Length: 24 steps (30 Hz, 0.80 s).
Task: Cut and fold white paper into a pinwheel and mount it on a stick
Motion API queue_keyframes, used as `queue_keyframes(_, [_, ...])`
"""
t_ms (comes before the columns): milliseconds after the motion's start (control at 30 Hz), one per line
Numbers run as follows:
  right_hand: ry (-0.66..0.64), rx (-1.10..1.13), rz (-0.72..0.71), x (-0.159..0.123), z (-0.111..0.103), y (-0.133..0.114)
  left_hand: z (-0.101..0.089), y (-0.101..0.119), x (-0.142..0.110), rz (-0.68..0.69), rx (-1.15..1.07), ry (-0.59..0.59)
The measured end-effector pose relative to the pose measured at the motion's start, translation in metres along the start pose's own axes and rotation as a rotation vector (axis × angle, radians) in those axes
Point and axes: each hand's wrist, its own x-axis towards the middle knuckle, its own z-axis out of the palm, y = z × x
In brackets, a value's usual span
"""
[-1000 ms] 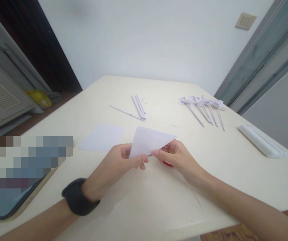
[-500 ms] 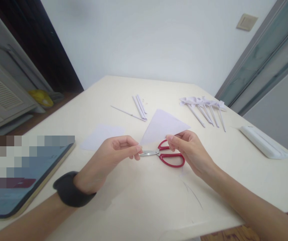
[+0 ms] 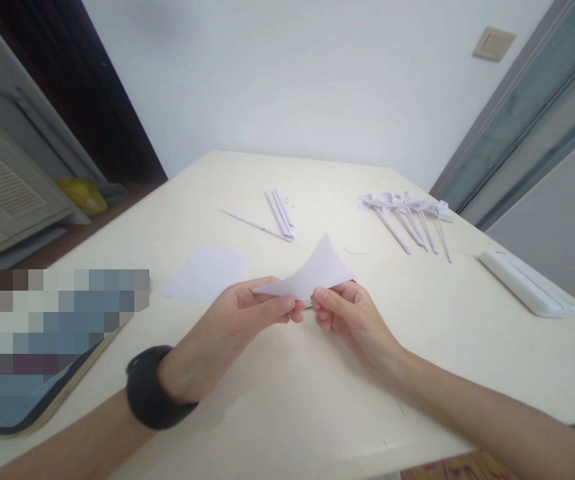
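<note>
A white paper triangle (image 3: 312,275), folded, is held just above the cream table (image 3: 277,400) by both of my hands. My left hand (image 3: 237,320), with a black band on the wrist, pinches the paper's left corner. My right hand (image 3: 350,320) pinches the lower edge on the right. The hands nearly touch under the paper. Red scissors lie on the table beneath the hands and are almost wholly hidden now.
A flat white sheet (image 3: 205,273) lies left of the hands. Rolled paper sticks (image 3: 280,215) lie farther back, several paper pinwheels on sticks (image 3: 407,213) at the back right, a white case (image 3: 525,283) at the right, a tablet (image 3: 32,393) at the left edge.
The hands spread apart with the paper raised, uncovering the red scissors, then came back together. The paper now lies flatter and lower, and covers the scissors again.
</note>
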Motion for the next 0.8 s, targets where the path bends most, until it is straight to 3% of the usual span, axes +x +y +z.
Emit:
queue_keyframes(133, [-0.063, 0.089, -0.014, -0.003, 0.005, 0.004, -0.001, -0.003, 0.002, 0.042, -0.078, 0.075])
queue_keyframes(333, [-0.031, 0.183, -0.004, -0.001, -0.001, 0.002, -0.005, -0.003, 0.002, 0.125, -0.05, 0.182])
queue_keyframes(467, [-0.021, 0.091, -0.042, 0.001, -0.004, 0.001, -0.008, -0.002, 0.002, 0.225, -0.012, 0.271])
queue_keyframes(533, [-0.034, 0.022, -0.059, 0.001, -0.002, 0.002, -0.007, -0.001, 0.002, 0.238, -0.021, 0.256])
queue_keyframes(700, [-0.114, -0.039, -0.064, -0.002, 0.005, 0.003, 0.002, -0.001, 0.001, 0.119, -0.044, 0.105])
queue_keyframes(800, [-0.093, -0.147, -0.058, -0.003, 0.006, 0.004, 0.008, -0.003, 0.0, 0.107, 0.021, 0.139])
